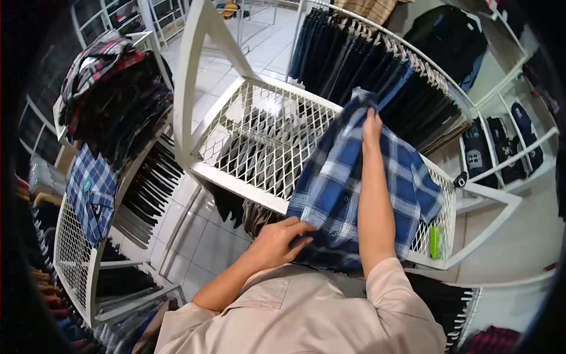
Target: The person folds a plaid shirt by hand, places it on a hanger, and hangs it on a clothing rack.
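Note:
A blue and white plaid shirt (336, 177) lies spread over the white mesh shelf (259, 141) in front of me. My right hand (371, 127) is closed on the shirt near its collar, at the far end. At the near left edge of the shirt, my left hand (280, 239) has its fingers curled, with thumb and forefinger around the cloth's edge. A small bright green packet (436, 242) rests on the mesh to the right of the shirt.
Dark trousers (354, 65) hang on a curved rail behind the shelf. On the left stand a pile of plaid shirts (112, 100) and a folded blue plaid shirt (91, 192) on another mesh rack (73, 253). Shelves with dark packed items (474, 153) are at the right.

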A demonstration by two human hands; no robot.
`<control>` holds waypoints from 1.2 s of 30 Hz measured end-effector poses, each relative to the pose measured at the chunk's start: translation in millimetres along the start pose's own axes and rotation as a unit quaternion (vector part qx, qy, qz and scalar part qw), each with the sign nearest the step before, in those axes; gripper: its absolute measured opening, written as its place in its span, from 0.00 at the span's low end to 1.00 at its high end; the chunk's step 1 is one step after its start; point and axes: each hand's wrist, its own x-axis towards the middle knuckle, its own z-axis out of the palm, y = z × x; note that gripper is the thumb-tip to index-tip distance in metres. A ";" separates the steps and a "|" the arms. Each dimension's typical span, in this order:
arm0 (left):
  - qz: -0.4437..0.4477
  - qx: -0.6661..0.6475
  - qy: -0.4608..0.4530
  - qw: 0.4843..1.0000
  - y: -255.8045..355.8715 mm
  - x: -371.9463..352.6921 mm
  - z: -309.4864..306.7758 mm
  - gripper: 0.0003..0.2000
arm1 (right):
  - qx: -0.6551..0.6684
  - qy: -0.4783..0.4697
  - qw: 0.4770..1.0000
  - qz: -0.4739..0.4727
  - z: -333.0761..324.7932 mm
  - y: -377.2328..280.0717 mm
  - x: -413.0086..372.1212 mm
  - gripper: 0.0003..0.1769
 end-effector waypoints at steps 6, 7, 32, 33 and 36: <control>0.079 0.080 0.048 0.993 2.9 111.1 -16.7 0.25 | 0.120 -0.001 0.993 -0.008 -39.2 26.3 -13.7 0.26; 0.087 0.107 0.105 0.985 -2.5 139.4 -14.4 0.30 | 0.122 0.006 0.992 -0.040 -37.8 36.5 -11.0 0.26; -0.021 0.197 0.130 0.971 -82.3 296.7 -199.6 0.23 | -0.358 0.072 0.928 -0.077 -58.8 40.6 -14.2 0.34; -0.068 0.282 0.188 0.939 -45.5 284.0 -200.4 0.23 | -0.359 0.071 0.927 -0.078 -58.9 40.7 -12.3 0.33; -0.054 0.372 0.218 0.901 -82.6 275.4 -198.5 0.26 | -0.361 0.070 0.927 -0.066 -58.3 41.1 -8.4 0.33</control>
